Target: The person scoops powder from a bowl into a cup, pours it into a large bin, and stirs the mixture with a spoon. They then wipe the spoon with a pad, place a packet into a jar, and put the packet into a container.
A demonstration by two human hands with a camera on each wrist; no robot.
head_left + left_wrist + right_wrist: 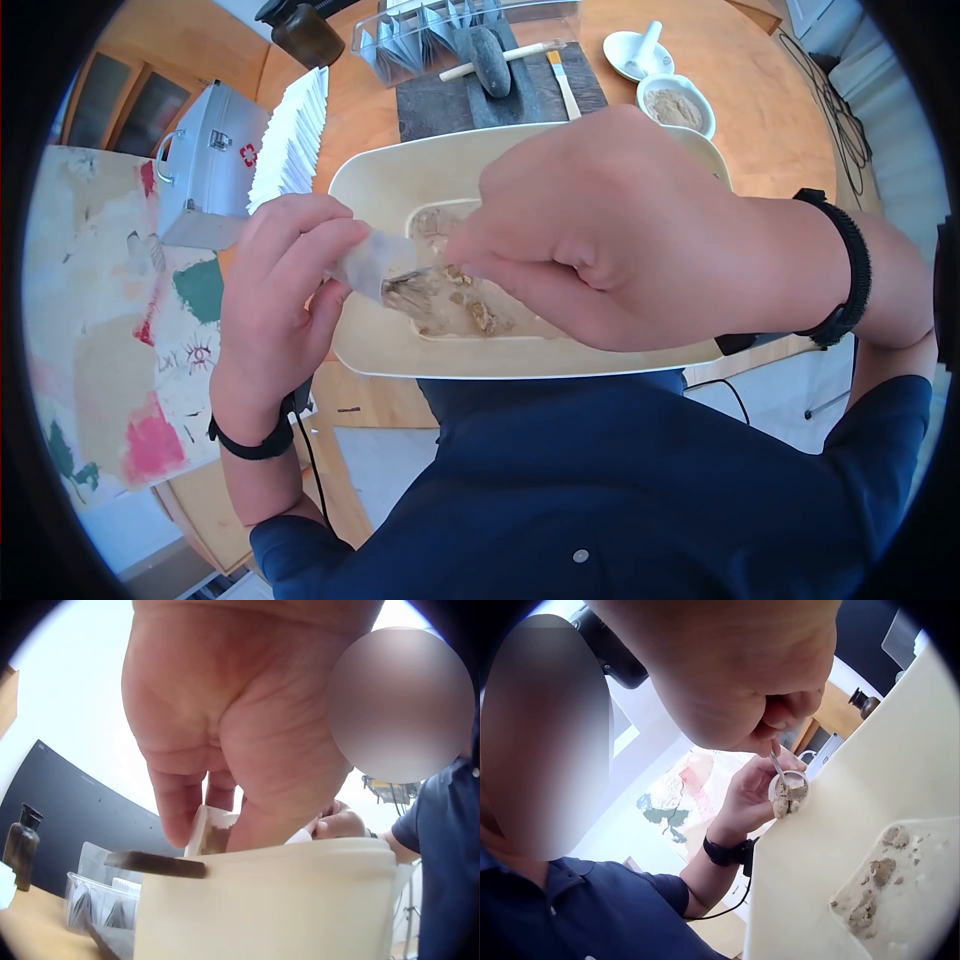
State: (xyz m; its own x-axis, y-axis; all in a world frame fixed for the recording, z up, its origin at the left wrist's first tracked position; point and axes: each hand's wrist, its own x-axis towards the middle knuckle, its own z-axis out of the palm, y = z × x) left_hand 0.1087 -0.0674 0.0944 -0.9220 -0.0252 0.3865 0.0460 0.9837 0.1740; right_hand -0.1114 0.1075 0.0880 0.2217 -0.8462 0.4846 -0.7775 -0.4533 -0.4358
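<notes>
My left hand [280, 285] grips a small translucent cup [362, 262] on its side over the cream plastic basin [375, 185], its mouth facing right. Greyish-brown clumpy material [781, 805] bulges at the cup's mouth in the right wrist view. With thumb and curled fingers, my right hand [620, 235] pinches a thin metal tool [778, 765] whose far end reaches into that mouth. Its tip is buried in the material, so its shape is hidden. Below, loose brown clumps [883, 870] lie on the basin's recessed floor.
Behind the basin are a dark slate board [425, 108] with a grey stone [490, 62], a wooden stick and a brush [565, 85]. A white bowl of powder [675, 105] stands at right. A metal case [205, 165] and pleated paper [290, 140] stand at left.
</notes>
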